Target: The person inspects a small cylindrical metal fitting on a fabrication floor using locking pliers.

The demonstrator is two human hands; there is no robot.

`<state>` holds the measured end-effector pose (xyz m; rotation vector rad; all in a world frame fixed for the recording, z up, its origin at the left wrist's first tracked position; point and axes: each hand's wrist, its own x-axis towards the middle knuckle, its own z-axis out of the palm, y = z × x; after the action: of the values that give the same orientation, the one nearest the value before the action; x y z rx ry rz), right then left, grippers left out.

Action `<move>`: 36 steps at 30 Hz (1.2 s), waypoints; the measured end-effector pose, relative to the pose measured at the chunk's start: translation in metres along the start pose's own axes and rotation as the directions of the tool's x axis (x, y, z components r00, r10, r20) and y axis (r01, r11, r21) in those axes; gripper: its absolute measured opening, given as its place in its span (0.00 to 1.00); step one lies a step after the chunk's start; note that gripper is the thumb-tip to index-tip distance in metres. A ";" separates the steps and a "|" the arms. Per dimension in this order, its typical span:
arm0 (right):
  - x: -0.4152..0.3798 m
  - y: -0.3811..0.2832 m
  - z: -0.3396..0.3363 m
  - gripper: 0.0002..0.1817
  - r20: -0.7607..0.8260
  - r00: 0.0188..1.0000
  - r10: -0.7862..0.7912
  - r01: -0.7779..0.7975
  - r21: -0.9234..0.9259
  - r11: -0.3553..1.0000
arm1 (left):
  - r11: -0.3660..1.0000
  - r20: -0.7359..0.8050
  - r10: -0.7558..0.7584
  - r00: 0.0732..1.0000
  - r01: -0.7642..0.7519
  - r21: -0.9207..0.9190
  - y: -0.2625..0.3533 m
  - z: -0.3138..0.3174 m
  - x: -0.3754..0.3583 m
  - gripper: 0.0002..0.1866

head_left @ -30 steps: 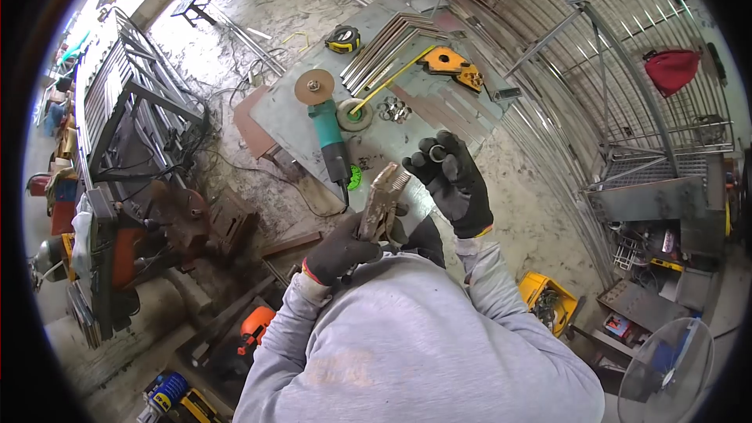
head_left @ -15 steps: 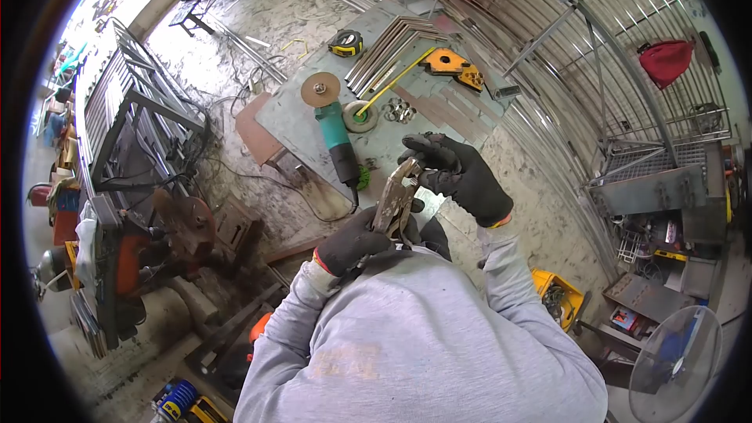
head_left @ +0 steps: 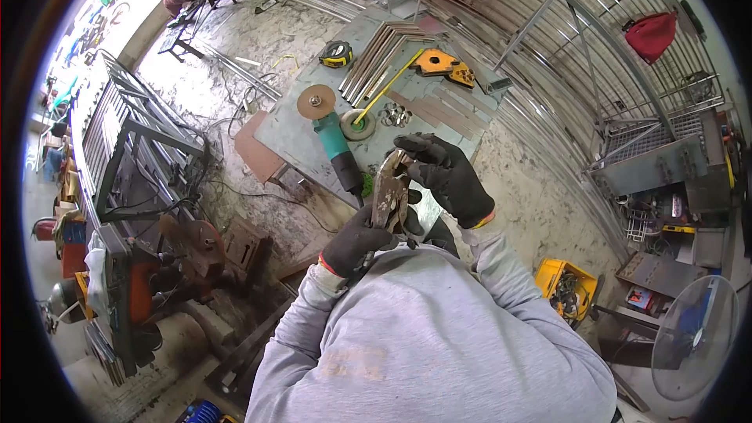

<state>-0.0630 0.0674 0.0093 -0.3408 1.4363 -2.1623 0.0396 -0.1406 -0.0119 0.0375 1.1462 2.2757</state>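
Note:
My left hand (head_left: 356,241), in a dark glove, grips the handles of rusty locking pliers (head_left: 388,194) held upright in front of my chest. The jaws point away from me. My right hand (head_left: 448,175), also gloved, is at the pliers' jaws, with its fingertips pinched together there. Whether they hold a small metal ring is hidden by the fingers. Beyond my hands, a low metal table (head_left: 294,133) carries a green angle grinder (head_left: 332,135) and a heap of small metal rings (head_left: 395,116).
The table also bears a yellow tape measure (head_left: 335,52), orange magnetic squares (head_left: 439,64), angle bars (head_left: 384,47) and a yellow rule. Metal grilles stand at the left (head_left: 129,121) and right. A yellow box (head_left: 565,286) and a fan (head_left: 693,337) sit at the right. A person stands at the top.
My right hand has come down from holding a small ring up in the air to the pliers' jaws. My left hand has raised the pliers slightly.

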 end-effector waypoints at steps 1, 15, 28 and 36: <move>0.000 0.000 0.002 0.28 -0.043 0.999 -0.005 0.003 -0.049 0.999 | 1.000 0.000 0.001 1.000 -0.001 0.002 0.002 0.002 -0.001 0.41; -0.005 -0.019 0.014 0.32 0.002 1.000 -0.014 0.014 -0.264 0.964 | 0.999 -0.015 0.015 1.000 -0.016 -0.039 -0.013 -0.007 -0.002 0.38; -0.005 -0.007 0.017 0.31 0.054 0.996 0.064 -0.067 0.047 0.997 | 0.999 -0.062 0.019 0.998 -0.021 -0.029 -0.011 0.001 -0.006 0.40; -0.005 -0.012 0.017 0.35 0.111 0.987 0.116 -0.141 0.257 0.956 | 0.998 -0.011 0.013 1.000 -0.013 -0.068 -0.013 -0.005 -0.002 0.40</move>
<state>-0.0539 0.0608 0.0271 -0.2414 1.0700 -2.1658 0.0467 -0.1393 -0.0240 0.0063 1.0766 2.3271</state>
